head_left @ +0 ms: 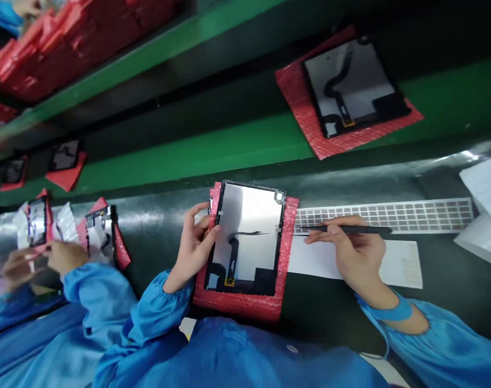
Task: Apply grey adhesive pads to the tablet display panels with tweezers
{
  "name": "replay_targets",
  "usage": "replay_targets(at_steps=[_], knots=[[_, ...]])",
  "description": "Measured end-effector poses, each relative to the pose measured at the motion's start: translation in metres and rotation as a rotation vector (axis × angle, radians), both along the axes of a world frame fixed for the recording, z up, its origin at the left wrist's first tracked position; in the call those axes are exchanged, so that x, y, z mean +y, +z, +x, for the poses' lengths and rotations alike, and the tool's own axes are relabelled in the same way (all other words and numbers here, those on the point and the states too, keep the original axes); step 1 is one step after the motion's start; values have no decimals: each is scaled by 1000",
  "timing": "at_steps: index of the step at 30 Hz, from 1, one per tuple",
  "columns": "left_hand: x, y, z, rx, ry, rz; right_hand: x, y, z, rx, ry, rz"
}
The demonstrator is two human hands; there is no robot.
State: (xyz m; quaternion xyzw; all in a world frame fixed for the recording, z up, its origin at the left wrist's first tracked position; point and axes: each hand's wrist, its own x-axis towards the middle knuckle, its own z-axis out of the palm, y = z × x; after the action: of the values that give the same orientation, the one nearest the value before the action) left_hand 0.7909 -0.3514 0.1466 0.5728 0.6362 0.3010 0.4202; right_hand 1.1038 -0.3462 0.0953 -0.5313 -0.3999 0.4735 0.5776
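Note:
A tablet screen panel [249, 231] lies back side up on a red bubble-wrap pad [245, 304] in front of me. My left hand [194, 240] grips the panel's left edge with its fingers curled on it. My right hand [356, 250] pinches black tweezers [346, 230] that point left toward the panel's right edge. Under the tweezers lies a long sheet of small grey stickers [391, 214], with a white paper sheet [394, 264] below it.
Another panel on a red pad [350, 89] rides the green conveyor belt [229, 148] behind. To my left a co-worker's hands [47, 258] in blue sleeves handle a panel [99, 231]. White sheets [485, 188] lie at the right. Red pads [67, 37] are stacked at top left.

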Motion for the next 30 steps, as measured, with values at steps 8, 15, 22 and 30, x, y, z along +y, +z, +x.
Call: replay_targets(at_steps=[8, 15, 22, 30], knots=[[91, 28, -34, 101, 167, 162, -1, 1, 6, 122, -10, 17], [282, -3, -54, 282, 126, 120, 0, -1, 7, 142, 7, 19], [310, 4, -32, 497, 224, 70, -1, -2, 9, 128, 43, 22], [301, -18, 97, 425, -46, -196, 1, -1, 11, 124, 41, -9]])
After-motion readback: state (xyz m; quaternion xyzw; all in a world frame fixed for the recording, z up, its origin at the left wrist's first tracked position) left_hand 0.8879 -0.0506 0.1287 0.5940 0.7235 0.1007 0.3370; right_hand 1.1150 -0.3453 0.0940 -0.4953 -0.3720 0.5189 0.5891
